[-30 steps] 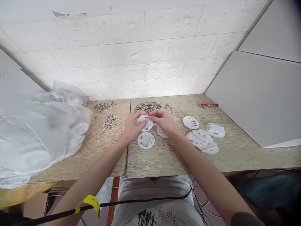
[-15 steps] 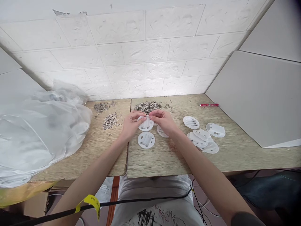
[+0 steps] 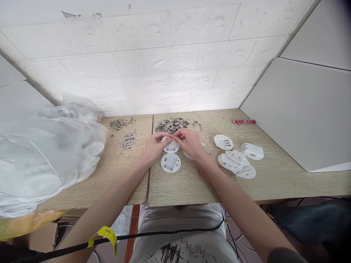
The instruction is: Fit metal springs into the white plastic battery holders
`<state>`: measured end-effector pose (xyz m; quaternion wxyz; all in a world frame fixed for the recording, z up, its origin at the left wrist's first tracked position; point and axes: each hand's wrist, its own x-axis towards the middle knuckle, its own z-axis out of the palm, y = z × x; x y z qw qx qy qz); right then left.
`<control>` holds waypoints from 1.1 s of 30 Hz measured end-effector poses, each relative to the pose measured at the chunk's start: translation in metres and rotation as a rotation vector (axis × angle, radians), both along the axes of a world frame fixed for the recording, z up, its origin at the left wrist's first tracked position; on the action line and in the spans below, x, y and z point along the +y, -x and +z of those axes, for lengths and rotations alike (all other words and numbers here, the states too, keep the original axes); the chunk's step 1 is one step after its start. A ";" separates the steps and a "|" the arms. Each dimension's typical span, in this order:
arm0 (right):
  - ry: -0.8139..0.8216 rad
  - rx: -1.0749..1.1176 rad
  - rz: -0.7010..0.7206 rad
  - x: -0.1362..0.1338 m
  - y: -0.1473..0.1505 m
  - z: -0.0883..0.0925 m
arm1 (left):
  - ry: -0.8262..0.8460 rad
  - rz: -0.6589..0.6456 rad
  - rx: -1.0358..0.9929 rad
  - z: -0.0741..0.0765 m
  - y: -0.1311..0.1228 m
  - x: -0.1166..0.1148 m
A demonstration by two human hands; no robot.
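My left hand (image 3: 155, 147) is closed on the left side of a round white plastic battery holder (image 3: 172, 147), thumb on its face. At the holder's far edge, the fingertips of my right hand (image 3: 191, 141) are pinched together, almost touching the left thumb. Whatever is between them is too small to make out. Just nearer to me lies a second round battery holder (image 3: 170, 163), slots facing up. Part of another white disc (image 3: 188, 154) shows from under my right hand. Beyond my fingers is a heap of small metal contact pieces (image 3: 171, 125).
Two smaller piles of metal pieces, one darker (image 3: 117, 125) and one lighter (image 3: 129, 141), lie on the left. Several white holders (image 3: 237, 162) are stacked loosely at right. Red batteries (image 3: 244, 121) rest by the grey panel (image 3: 307, 109). A large plastic bag (image 3: 52, 157) covers the left side.
My right fingertips have moved slightly left and lower along the holder's far edge, closer to the left thumb. More of the disc beneath my right hand is now covered.
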<state>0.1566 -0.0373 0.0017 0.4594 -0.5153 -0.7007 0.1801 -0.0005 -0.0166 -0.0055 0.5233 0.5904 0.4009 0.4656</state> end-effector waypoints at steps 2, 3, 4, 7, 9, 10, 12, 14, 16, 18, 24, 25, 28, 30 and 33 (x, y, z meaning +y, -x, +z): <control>0.000 -0.042 -0.011 0.001 -0.001 -0.001 | 0.008 0.017 0.011 0.001 0.000 -0.001; 0.002 -0.055 -0.010 0.001 -0.001 -0.001 | 0.020 0.025 0.013 0.001 0.000 -0.001; 0.006 -0.063 -0.006 0.001 -0.002 -0.001 | 0.041 0.031 0.015 0.001 0.000 -0.001; 0.032 -0.067 0.022 0.000 -0.001 0.000 | 0.124 0.031 0.039 0.002 -0.001 -0.001; 0.064 -0.038 0.035 0.000 0.000 0.001 | 0.155 0.035 0.042 0.002 -0.001 -0.001; 0.087 -0.003 0.040 -0.001 0.000 0.002 | 0.161 0.038 0.037 0.003 0.000 -0.001; 0.142 0.106 0.045 0.000 0.001 0.001 | 0.158 0.038 0.026 0.003 0.000 -0.001; 0.206 0.245 0.049 0.001 0.002 -0.001 | 0.148 0.035 0.024 0.005 0.000 -0.002; 0.275 0.392 0.061 0.002 0.003 -0.004 | 0.130 0.040 0.032 0.006 0.000 -0.002; 0.334 0.503 0.091 0.003 0.003 -0.006 | 0.098 0.052 0.045 0.007 0.000 -0.003; 0.194 0.307 0.083 -0.001 0.005 0.000 | 0.049 0.073 0.046 0.005 0.000 -0.002; 0.160 0.265 0.071 -0.002 0.005 0.002 | 0.063 0.073 0.032 0.005 0.000 -0.002; 0.135 0.191 0.055 -0.002 0.004 0.006 | 0.118 0.079 -0.002 0.004 -0.001 -0.001; 0.160 0.197 0.066 -0.001 0.002 0.006 | 0.162 0.088 -0.023 0.005 -0.001 0.000; 0.196 0.266 0.109 0.001 -0.001 0.004 | 0.209 0.096 -0.052 0.007 -0.001 0.000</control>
